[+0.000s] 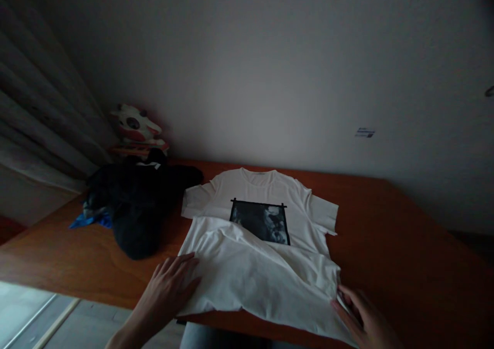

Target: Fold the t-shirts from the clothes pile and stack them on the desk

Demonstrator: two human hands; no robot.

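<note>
A white T-shirt with a dark printed picture on its chest lies on the wooden table, collar toward the wall. Its lower part is rumpled, and a fold covers the bottom of the print. My left hand rests on the shirt's left edge with the fingers stretched out. At the lower right, my right hand pinches the shirt's side edge between thumb and fingers. The near hem hangs slightly past the table's front edge on the right.
A heap of dark clothes lies on the table's left side, with a bit of blue cloth under it. Behind it sits a cow-shaped toy. A curtain hangs at the left; the wall borders the wooden table.
</note>
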